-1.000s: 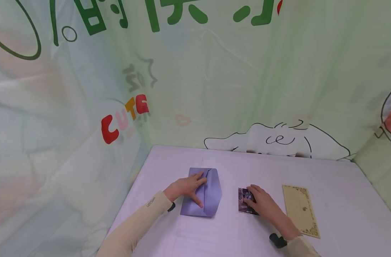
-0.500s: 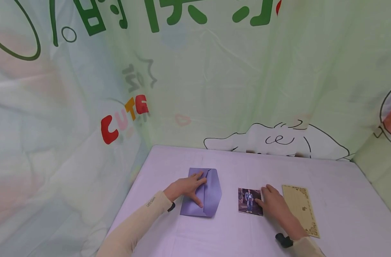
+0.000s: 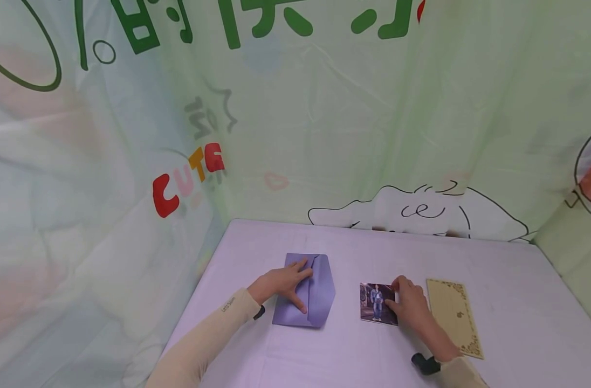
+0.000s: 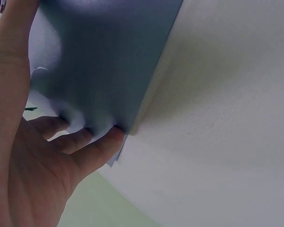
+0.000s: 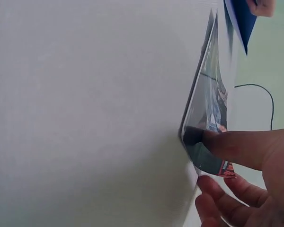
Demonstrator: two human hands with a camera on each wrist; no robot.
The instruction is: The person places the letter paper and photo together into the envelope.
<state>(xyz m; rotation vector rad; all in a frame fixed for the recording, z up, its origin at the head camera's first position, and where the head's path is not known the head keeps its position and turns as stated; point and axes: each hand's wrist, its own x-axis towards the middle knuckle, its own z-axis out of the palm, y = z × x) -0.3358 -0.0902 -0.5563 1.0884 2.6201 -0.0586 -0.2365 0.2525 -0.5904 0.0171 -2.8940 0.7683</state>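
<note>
The right hand (image 3: 413,308) pinches the right edge of a photo (image 3: 377,306), thumb on its face and forefinger at the upper corner. The photo lies at nine o'clock from that hand, on the bench (image 3: 349,358). A second ago the palm covered much of the photo; the hand has since slid towards three o'clock and drawn its fingers in, leaving the standing figure in plain sight. I take this to mean that the photo is now under control by its edge, rather than merely covered

The left hand (image 3: 282,285) is spread flat on a purple envelope (image 3: 322,303), well apart at nine o'clock from the photo, and has not shifted; it seems to be steadying the paper. The envelope's flap points to three o'clock. A beige card (image 3: 454,318) lies near the right hand at three o'clock, and a printed curtain (image 3: 354,124) hangs beyond the bench at twelve

The right wrist view shows fingers (image 5: 222,201) past the photo's edge, opposite the thumb, which the head view hides; I cannot tell whether the edge is lifted. The left wrist view alone shows fingertips near the envelope's rim
</note>
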